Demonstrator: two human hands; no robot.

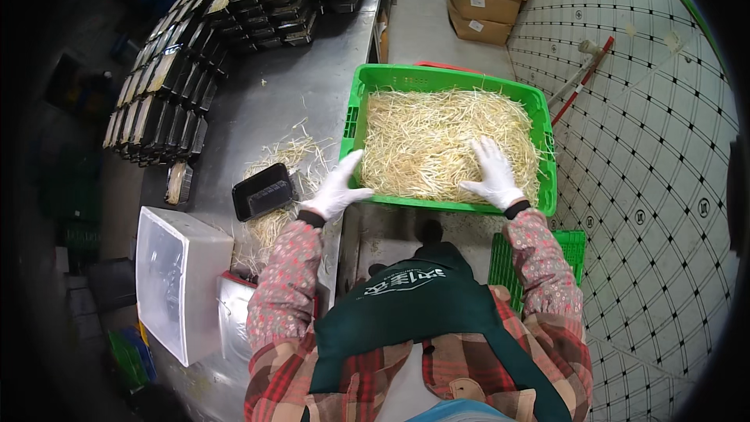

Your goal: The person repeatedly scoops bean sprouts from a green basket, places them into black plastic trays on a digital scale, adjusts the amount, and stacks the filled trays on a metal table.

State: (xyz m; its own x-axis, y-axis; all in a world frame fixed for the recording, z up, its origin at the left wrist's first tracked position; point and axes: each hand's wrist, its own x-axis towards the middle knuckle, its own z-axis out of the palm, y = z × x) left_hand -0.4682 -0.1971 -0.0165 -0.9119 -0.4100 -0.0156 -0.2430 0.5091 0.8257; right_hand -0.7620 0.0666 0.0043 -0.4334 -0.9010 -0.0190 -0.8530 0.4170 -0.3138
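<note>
A green plastic crate (451,206) full of pale bean sprouts (445,135) stands in front of me. My right hand (492,179), in a white glove, is over the sprouts near the crate's right part, fingers spread and holding nothing. At the crate's near left corner is my left hand (337,187), gloved too, its thumb and fingers apart with nothing between them; whether it touches the rim I cannot tell. Left of it, an empty black plastic tray (263,191) lies tilted on loose sprouts (272,228) on the metal table (263,85).
Stacks of filled black trays (170,82) line the table's far left. A white plastic bin (187,281) stands at the near left. Cardboard boxes (489,0) are against the tiled wall (638,170). Below the large crate, at right, is another green crate (571,246).
</note>
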